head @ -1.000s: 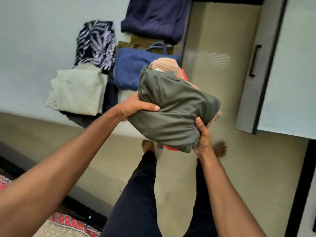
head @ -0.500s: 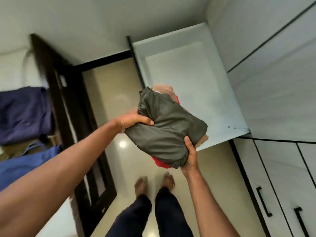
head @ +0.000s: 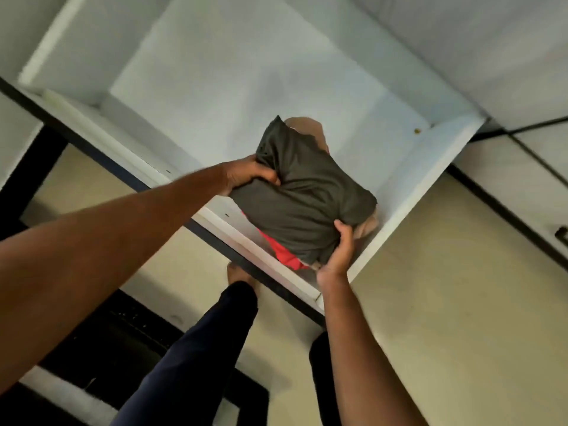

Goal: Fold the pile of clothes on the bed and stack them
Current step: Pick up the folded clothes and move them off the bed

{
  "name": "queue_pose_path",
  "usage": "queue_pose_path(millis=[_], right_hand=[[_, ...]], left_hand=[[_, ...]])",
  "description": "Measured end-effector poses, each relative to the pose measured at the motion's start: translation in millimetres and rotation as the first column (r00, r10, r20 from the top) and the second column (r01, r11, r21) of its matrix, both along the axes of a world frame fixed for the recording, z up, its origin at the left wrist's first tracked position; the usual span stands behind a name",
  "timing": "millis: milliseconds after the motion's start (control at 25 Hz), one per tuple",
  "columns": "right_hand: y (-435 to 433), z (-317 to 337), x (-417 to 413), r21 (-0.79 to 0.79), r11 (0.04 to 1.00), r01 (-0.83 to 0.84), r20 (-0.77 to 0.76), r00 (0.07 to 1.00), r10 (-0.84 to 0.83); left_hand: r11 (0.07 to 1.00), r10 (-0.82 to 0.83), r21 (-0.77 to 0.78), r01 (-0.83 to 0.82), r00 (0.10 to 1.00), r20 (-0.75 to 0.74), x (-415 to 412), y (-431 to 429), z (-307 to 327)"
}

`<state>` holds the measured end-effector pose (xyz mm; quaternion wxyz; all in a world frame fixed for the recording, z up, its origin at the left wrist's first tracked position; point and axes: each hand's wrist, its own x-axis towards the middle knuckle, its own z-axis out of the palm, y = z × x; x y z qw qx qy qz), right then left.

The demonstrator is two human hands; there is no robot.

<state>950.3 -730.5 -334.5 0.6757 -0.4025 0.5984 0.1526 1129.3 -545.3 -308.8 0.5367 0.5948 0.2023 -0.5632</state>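
Note:
A stack of folded clothes (head: 304,198) is held between both my hands, with a dark olive piece on top, a tan piece (head: 310,127) behind it and a red one (head: 284,255) underneath. My left hand (head: 249,175) grips the stack's left edge, fingers curled into the olive cloth. At the lower right corner my right hand (head: 339,250) grips it from below. The stack sits inside an open white wardrobe compartment (head: 233,87), over its front edge; whether it rests on the shelf I cannot tell.
The compartment's white front rim (head: 261,256) runs diagonally below the stack, and its right wall (head: 430,167) stands close by. Closed wardrobe doors with a black handle (head: 561,233) are at the right. My legs in dark trousers (head: 196,352) stand on a beige floor.
I have turned from the wall with hanging clothes to the wardrobe. The stack has moved forward into the open white compartment, both hands keeping their grip.

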Motion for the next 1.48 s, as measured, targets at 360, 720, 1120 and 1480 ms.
queue_pose_path(millis=[360,720,1120,1480], right_hand=[[15,8,0,-0.484,0.827,-0.285,-0.095,0.957,0.274],[-10,-4,75,-0.654,-0.159,-0.740,-0.457,0.219,0.862],[-41,-43,62,-0.438,-0.079,-0.896,-0.426,0.130,0.895],[10,-14,14,-0.709,-0.238,-0.664,-0.480,0.207,0.853]], left_hand=[[0.981,-0.105,0.179,0.080,0.986,0.131,-53,4,-62],[0.693,-0.708,0.665,0.279,0.090,0.700,-27,-11,-49],[0.365,-0.880,0.869,0.335,-0.181,0.439,-36,-54,-82],[0.519,-0.849,0.828,0.211,0.014,0.528,-81,-21,-53]])
